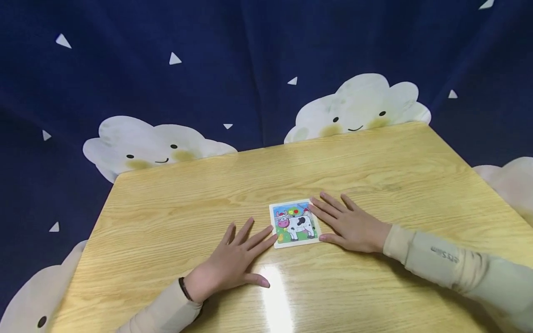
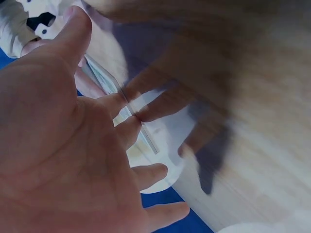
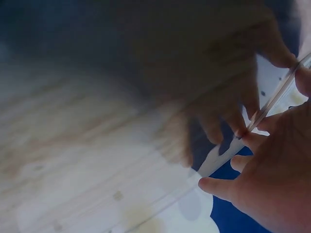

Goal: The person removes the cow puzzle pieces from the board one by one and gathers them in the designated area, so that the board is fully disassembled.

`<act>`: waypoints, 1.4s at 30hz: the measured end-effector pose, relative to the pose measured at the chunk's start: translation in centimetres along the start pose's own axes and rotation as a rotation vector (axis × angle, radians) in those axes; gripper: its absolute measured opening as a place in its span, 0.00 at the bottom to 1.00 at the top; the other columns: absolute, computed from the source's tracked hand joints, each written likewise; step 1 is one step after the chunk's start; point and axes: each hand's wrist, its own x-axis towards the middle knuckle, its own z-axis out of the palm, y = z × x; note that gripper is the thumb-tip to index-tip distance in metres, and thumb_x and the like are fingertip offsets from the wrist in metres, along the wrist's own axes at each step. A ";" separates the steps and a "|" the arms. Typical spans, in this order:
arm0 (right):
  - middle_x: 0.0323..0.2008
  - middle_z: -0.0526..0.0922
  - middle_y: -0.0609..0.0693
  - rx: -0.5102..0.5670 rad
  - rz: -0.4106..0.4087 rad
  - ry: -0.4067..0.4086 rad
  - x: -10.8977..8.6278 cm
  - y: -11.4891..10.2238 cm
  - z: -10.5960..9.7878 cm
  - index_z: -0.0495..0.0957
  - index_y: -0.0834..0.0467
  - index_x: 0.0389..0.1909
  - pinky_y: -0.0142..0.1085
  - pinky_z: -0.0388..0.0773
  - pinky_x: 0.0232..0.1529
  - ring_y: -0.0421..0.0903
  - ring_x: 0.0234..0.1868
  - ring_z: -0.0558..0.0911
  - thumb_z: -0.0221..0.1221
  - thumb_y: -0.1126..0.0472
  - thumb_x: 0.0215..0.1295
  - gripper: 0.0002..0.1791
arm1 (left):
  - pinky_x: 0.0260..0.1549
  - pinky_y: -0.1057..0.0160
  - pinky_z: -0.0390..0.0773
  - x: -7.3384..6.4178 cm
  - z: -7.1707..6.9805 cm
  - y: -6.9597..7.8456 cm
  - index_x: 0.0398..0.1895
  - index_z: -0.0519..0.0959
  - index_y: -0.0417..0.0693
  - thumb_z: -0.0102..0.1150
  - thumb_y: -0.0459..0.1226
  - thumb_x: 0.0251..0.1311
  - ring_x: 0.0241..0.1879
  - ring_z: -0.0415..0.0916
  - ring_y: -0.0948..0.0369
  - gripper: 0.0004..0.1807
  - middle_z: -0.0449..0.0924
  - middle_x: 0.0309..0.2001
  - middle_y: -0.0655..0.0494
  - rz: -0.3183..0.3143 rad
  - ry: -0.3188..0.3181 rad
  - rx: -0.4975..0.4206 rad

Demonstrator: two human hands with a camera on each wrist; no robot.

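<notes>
A thin square cow puzzle board with a white border lies flat near the middle of the wooden table, its cow picture facing up. My left hand has its fingers spread, and two fingertips touch the board's left edge; the thumb stands apart from it. At the right edge, my right hand touches the board with straight fingers, its thumb at the lower right corner. The left wrist view shows the palm and the board's thin edge beyond the fingers. The right wrist view shows that edge running past the fingertips.
The wooden table reaches to a dark blue curtain with smiling clouds and small white triangles. Light glares off the tabletop between the forearms. A dark band circles the left wrist.
</notes>
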 end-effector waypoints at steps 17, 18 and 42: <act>0.77 0.50 0.55 -0.009 -0.072 0.012 -0.4 -0.9 0.0 0.52 0.58 0.77 0.63 0.48 0.68 0.58 0.76 0.47 0.49 0.42 0.73 0.39 | 0.65 0.34 0.50 -1.8 0.3 0.4 0.78 0.55 0.56 0.50 0.69 0.55 0.75 0.43 0.42 0.50 0.50 0.77 0.57 0.001 0.035 -0.019; 0.77 0.50 0.55 -0.011 -0.073 0.013 -0.4 -0.9 0.0 0.52 0.58 0.77 0.63 0.48 0.68 0.58 0.76 0.47 0.49 0.42 0.73 0.39 | 0.65 0.34 0.50 -1.9 0.3 0.5 0.77 0.55 0.56 0.50 0.69 0.55 0.75 0.42 0.42 0.50 0.50 0.77 0.56 0.001 0.036 -0.026; 0.76 0.54 0.50 0.012 -0.078 0.014 -0.7 -0.3 -0.9 0.54 0.56 0.76 0.61 0.54 0.67 0.55 0.75 0.52 0.50 0.46 0.75 0.35 | 0.66 0.36 0.51 -2.4 0.3 1.1 0.78 0.52 0.53 0.50 0.68 0.57 0.75 0.42 0.46 0.51 0.46 0.78 0.54 0.006 0.027 -0.024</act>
